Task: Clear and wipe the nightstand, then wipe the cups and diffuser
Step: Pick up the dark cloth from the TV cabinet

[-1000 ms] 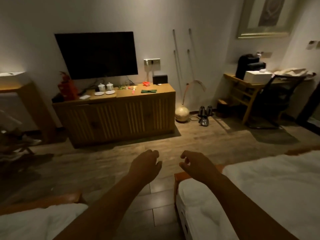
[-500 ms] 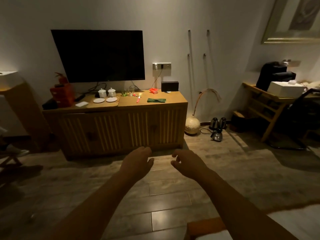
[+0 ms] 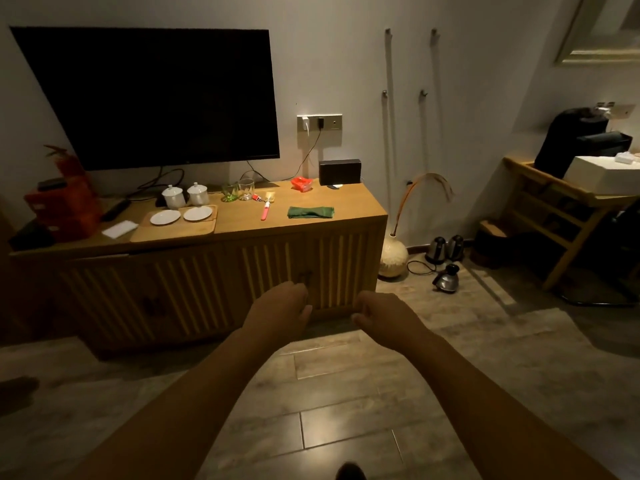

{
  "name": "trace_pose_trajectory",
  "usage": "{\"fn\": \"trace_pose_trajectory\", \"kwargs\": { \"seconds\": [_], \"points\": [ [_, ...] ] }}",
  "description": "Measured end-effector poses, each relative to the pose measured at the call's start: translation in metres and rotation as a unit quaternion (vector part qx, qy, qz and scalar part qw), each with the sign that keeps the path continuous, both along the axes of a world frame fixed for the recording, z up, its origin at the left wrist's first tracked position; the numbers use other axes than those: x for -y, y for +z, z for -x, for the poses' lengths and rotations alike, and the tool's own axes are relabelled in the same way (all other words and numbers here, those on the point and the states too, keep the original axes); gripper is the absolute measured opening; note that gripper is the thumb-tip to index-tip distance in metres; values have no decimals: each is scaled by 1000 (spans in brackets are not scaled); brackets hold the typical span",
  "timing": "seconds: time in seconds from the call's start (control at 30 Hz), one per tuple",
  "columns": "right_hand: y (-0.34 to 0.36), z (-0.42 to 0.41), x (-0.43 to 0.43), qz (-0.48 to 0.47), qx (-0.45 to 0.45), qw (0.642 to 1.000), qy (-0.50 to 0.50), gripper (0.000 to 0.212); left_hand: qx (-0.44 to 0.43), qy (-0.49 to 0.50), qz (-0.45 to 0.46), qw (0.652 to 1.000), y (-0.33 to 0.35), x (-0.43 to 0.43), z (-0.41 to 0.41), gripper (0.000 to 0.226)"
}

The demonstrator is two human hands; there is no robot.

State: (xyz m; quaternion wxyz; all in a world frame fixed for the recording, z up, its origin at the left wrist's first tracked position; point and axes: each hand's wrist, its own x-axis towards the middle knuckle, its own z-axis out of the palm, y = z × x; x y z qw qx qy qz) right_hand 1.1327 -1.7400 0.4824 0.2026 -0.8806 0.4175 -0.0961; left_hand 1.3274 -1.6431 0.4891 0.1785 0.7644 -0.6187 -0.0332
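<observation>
Green cloth (image 3: pixel 310 212) well beyond both empty hands (image 3: pixel 334 308)

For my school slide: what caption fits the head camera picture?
Two empty hands reach toward a wooden cabinet holding cups.

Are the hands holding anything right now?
No. The left hand and right hand are both empty, loosely curled in the air.
</observation>
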Motion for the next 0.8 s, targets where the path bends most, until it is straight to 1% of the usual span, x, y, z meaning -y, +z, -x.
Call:
{"fn": "trace_pose_trajectory", "kwargs": {
  "seconds": [0.2, 0.23, 0.33, 0.47, 0.6, 0.8],
  "points": [
    [-26, -71, 155, -28, 12, 999, 10, 22, 0, -5, -21, 1000, -15, 148, -61, 15],
    [-29, -85, 190, -33, 14, 999, 14, 24, -5, 1, -24, 1000, -17, 183, -75, 16],
    [-25, -113, 258, -45, 17, 999, 20, 27, -20, 20, -34, 999, -12, 252, -102, 24],
    [-20, -155, 347, -50, -11, 998, 25, 30, -21, 28, -55, 998, -14, 340, -139, 25],
    [-21, -199, 418, -51, -22, 998, 29, 33, -28, 30, -72, 997, -22, 413, -182, 27],
    [-50, -284, 529, -44, -59, 997, 15, 40, -33, 18, -81, 996, -67, 535, -269, 39]
  ]
}}
